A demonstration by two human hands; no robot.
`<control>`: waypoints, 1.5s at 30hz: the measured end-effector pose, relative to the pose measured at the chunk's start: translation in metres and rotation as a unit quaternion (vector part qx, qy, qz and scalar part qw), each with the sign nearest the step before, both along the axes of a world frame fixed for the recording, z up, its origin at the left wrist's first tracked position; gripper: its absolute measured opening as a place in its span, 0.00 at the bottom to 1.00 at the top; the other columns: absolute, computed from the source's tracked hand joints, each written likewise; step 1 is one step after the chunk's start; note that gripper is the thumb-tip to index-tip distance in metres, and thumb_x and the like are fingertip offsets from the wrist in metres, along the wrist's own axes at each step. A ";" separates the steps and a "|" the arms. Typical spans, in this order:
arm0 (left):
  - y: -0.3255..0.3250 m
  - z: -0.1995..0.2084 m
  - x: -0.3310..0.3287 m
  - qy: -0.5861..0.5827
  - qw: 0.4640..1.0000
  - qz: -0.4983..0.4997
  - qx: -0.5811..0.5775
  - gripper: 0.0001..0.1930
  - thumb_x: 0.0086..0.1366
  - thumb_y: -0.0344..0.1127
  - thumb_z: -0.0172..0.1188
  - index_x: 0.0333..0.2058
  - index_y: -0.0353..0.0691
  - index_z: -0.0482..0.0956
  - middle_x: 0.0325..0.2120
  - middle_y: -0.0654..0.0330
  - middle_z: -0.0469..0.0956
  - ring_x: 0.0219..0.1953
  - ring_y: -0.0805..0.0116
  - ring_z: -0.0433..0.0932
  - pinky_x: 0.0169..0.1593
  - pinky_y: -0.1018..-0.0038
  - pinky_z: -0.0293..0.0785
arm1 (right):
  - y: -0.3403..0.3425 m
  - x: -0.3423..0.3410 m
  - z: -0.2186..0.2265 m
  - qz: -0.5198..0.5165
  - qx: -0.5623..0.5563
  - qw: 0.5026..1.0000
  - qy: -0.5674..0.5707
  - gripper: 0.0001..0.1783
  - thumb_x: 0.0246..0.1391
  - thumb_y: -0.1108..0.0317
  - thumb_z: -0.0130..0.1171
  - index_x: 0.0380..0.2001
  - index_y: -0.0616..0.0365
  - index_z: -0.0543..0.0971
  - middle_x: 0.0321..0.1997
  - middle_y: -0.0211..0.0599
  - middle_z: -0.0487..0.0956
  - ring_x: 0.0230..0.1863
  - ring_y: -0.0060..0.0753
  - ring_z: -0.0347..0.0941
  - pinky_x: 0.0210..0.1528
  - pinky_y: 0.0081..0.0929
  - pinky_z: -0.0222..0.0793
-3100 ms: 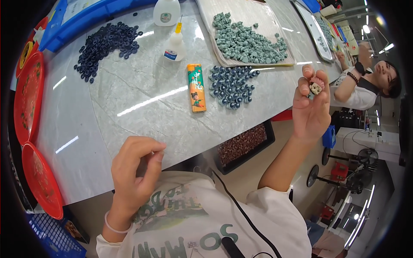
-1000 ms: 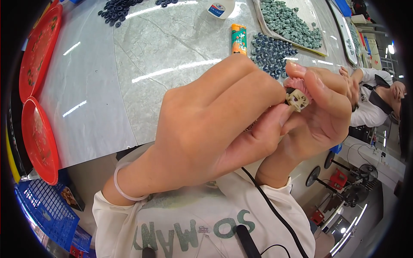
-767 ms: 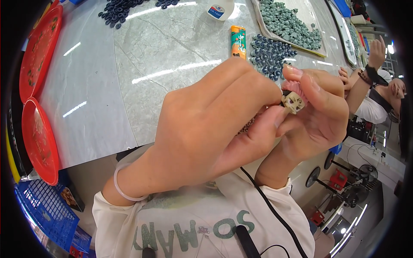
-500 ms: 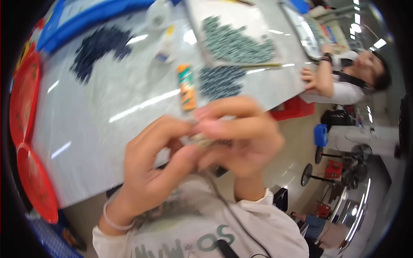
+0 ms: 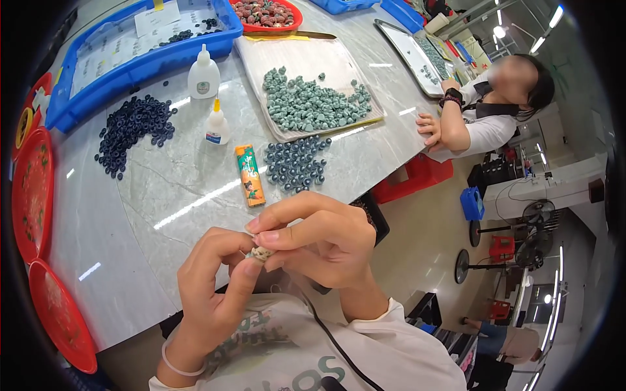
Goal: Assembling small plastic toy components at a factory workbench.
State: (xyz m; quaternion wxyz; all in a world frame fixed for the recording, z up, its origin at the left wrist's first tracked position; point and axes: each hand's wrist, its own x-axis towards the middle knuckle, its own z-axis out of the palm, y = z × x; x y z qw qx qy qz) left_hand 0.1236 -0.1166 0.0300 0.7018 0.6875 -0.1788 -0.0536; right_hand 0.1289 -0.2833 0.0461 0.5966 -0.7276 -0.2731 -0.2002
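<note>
Just past the table's near edge, my left hand (image 5: 215,277) and my right hand (image 5: 323,238) meet with fingertips pinched together. Between them is a small cream piece with dark specks (image 5: 263,253); fingers cover much of it, so its kind is unclear. Beyond my hands lies an orange and green packet (image 5: 250,176). Right of that packet sit dark, shiny round beads (image 5: 297,163). Farther off, a pale tray (image 5: 261,55) carries a heap of grey-green little pieces (image 5: 313,101). Two white squeeze bottles, a larger one (image 5: 203,75) and a smaller yellow-tipped one (image 5: 216,125), stand left of the tray.
Dark blue rings (image 5: 130,127) are heaped at left, below a blue tray (image 5: 81,107). Red trays (image 5: 32,189) line the left edge. A red bowl (image 5: 298,25) of reddish pieces stands at the back. At right, a co-worker's forearm (image 5: 453,124) rests on the table.
The view has shifted and sharpened, bringing more of the table's far side into sight. My hands stay pinched together around the small piece, and now appear lower in the view.
</note>
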 end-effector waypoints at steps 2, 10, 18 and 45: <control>0.000 0.000 0.001 -0.009 1.000 -0.010 -0.016 0.06 0.56 0.29 0.56 0.31 0.33 0.70 0.24 0.60 0.70 0.21 0.76 0.65 0.26 0.81 0.62 | 0.001 0.000 0.001 -0.009 0.009 1.000 0.003 0.12 0.32 0.80 0.67 0.27 0.65 0.78 0.31 0.50 0.77 0.32 0.34 0.77 0.32 0.22 0.73; 0.004 -0.003 0.006 0.006 0.999 -0.031 -0.003 0.09 0.56 0.32 0.59 0.31 0.33 0.71 0.24 0.60 0.70 0.21 0.75 0.66 0.26 0.81 0.62 | 0.002 0.003 -0.002 -0.022 -0.007 1.000 -0.017 0.11 0.33 0.81 0.67 0.25 0.64 0.78 0.30 0.50 0.78 0.30 0.33 0.77 0.30 0.21 0.74; 0.005 -0.001 0.005 -0.047 0.999 -0.021 0.013 0.08 0.56 0.30 0.59 0.30 0.32 0.71 0.23 0.59 0.71 0.20 0.75 0.66 0.24 0.81 0.62 | 0.007 -0.002 -0.002 -0.018 0.023 0.999 0.016 0.10 0.34 0.83 0.65 0.24 0.64 0.77 0.30 0.51 0.77 0.30 0.32 0.77 0.29 0.21 0.74; 0.008 -0.006 0.009 -0.105 0.994 -0.010 0.001 0.11 0.52 0.30 0.63 0.32 0.32 0.74 0.24 0.61 0.73 0.21 0.77 0.66 0.24 0.82 0.61 | 0.012 0.002 -0.027 0.025 0.195 0.976 0.088 0.15 0.37 0.73 0.67 0.29 0.67 0.75 0.33 0.48 0.75 0.38 0.40 0.75 0.39 0.29 0.73</control>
